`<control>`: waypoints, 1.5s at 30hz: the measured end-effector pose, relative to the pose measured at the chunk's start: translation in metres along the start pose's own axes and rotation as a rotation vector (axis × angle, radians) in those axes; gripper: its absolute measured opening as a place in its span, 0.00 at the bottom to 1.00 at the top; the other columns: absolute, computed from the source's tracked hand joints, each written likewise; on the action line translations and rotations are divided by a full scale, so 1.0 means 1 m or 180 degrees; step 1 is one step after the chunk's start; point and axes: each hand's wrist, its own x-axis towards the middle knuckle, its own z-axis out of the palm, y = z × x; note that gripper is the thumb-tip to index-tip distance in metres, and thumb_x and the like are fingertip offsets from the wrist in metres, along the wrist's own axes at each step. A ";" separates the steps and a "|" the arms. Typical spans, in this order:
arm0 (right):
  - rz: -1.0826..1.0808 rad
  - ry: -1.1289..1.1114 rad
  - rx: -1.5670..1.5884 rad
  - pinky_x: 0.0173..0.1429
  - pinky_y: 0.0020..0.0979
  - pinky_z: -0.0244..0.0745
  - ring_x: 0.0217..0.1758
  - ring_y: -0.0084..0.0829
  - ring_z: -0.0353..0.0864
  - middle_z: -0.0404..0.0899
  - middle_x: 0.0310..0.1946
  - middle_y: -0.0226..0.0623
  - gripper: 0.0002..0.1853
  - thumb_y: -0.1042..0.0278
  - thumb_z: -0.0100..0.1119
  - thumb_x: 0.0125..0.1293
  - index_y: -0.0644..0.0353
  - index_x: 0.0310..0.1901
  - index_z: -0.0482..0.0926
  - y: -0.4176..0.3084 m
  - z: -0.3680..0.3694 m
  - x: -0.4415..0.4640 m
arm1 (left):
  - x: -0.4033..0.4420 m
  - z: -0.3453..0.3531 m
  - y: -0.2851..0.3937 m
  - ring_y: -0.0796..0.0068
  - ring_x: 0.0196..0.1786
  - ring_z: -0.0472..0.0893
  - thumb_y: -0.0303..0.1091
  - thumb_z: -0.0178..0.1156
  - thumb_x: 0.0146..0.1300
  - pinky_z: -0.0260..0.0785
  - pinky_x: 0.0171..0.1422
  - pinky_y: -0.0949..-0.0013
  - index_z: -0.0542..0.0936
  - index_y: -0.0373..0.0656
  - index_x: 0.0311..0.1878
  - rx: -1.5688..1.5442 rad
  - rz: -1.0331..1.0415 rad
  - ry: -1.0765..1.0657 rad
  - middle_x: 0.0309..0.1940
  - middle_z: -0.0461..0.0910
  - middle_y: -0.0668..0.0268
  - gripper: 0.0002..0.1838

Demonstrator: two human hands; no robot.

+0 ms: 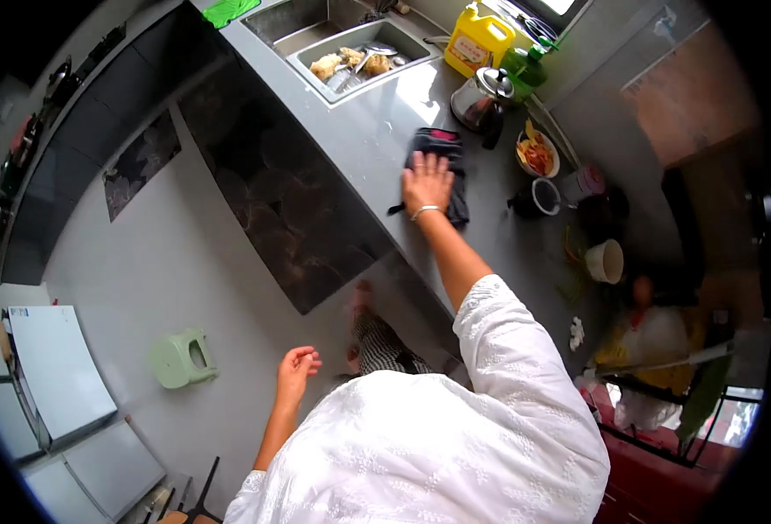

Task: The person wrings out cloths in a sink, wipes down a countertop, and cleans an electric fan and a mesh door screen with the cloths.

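Note:
My right hand lies flat on a dark folded cloth on the grey counter. Its fingers are slightly spread and press the cloth from above, without wrapping round it. A small red patch shows at the cloth's far end. Low on the left, away from the counter, my left hand hangs over the floor with loosely bent fingers and nothing visible in it.
Beyond the cloth stand a glass kettle, a yellow jug and a green bottle. To the right are a food bowl and a dark cup. A sink basin holds food and utensils. A green stool stands on the floor.

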 end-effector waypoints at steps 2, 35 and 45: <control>-0.0848 -0.0351 0.0256 0.75 0.51 0.44 0.76 0.47 0.48 0.56 0.72 0.38 0.27 0.46 0.39 0.71 0.46 0.69 0.63 -0.050 -0.021 0.011 | 0.019 0.003 0.020 0.74 0.42 0.81 0.31 0.52 0.69 0.73 0.45 0.74 0.75 0.37 0.53 0.0063 -0.0043 0.0019 0.46 0.80 0.60 0.13; -0.1763 -0.0927 0.0627 0.76 0.45 0.44 0.75 0.43 0.51 0.56 0.72 0.38 0.30 0.57 0.50 0.68 0.50 0.70 0.59 -0.173 -0.024 0.084 | 0.298 -0.073 0.228 0.77 0.38 0.81 0.32 0.53 0.69 0.73 0.41 0.75 0.76 0.39 0.51 0.0357 0.0034 -0.0882 0.42 0.81 0.62 0.11; -0.1401 -0.0524 0.0672 0.76 0.46 0.44 0.75 0.44 0.50 0.57 0.71 0.40 0.31 0.59 0.52 0.66 0.51 0.70 0.58 -0.322 0.030 0.196 | 0.325 -0.194 0.275 0.75 0.40 0.80 0.32 0.52 0.69 0.74 0.43 0.73 0.75 0.39 0.52 0.0277 -0.0178 -0.0592 0.43 0.80 0.61 0.12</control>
